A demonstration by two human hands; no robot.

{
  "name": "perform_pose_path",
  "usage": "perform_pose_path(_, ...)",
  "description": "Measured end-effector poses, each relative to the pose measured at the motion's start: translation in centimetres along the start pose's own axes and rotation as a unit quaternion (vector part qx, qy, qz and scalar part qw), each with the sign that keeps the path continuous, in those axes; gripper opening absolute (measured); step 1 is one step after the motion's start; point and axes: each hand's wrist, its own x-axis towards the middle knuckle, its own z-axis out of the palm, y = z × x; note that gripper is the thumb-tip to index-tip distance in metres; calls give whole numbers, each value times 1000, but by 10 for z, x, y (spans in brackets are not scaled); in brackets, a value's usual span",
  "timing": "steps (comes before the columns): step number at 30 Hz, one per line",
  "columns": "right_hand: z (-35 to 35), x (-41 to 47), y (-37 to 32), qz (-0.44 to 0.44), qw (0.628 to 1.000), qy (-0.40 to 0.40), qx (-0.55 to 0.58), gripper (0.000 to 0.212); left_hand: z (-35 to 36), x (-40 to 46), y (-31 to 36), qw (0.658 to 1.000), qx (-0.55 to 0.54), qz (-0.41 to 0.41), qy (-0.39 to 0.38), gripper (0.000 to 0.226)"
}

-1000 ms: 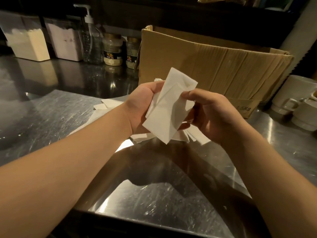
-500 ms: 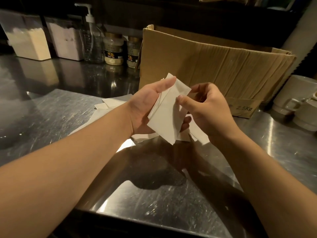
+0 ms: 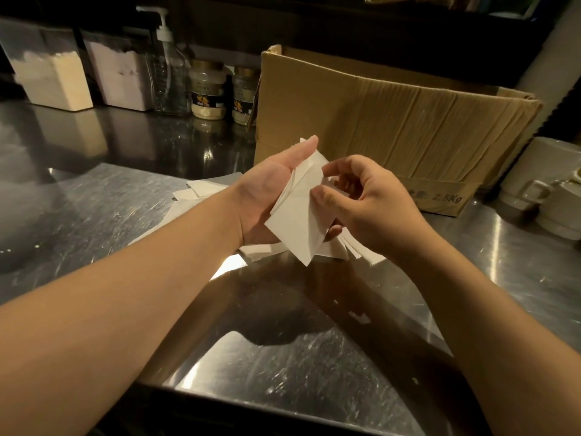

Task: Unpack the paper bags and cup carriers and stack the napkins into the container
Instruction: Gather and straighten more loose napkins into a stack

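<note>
a dim kitchen counter of scratched steel (image 3: pixel 94 221) runs under both arms, with a big cardboard box (image 3: pixel 393 127) standing open at the back, likely the source of the supplies being unpacked. the left hand (image 3: pixel 270 196) lies palm up with its fingers straight and together, serving as a flat tray under a small bundle of white napkins (image 3: pixel 298 221), which lean against its fingers so their edges line up. the right hand (image 3: pixel 367 206) comes in from the side, thumb and curled forefinger pinching the near edge of the top napkin, seemingly to square it onto the bundle. more loose napkins (image 3: pixel 201 191) lie spread on the counter just beyond and below the hands, waiting to be gathered. no napkin container can be told for sure; two tubs (image 3: pixel 53 80) of pale stuff, a pump bottle (image 3: pixel 168 73) and two jars (image 3: pixel 207 89) stand along the back, and white mugs (image 3: pixel 547 196) sit well off to the right. the stacking looks only partly done.
</note>
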Motion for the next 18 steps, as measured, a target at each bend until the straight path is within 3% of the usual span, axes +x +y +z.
perform_pose_path(3,-3,1,-2,17,999,-1,39,12,-1,1,0,1000,7,1,7,47)
perform_pose_path(10,-3,-1,-4,8,996,17,83,9,-1,2,0,1000,6,-1,-14,42)
perform_pose_path(14,-5,0,-2,-24,994,66,88,10,-1,-1,-3,996,-54,-40,-66,52)
perform_pose_path(18,-7,-2,-5,-32,986,74,146,12,0,-3,-4,994,-42,-46,-93,60)
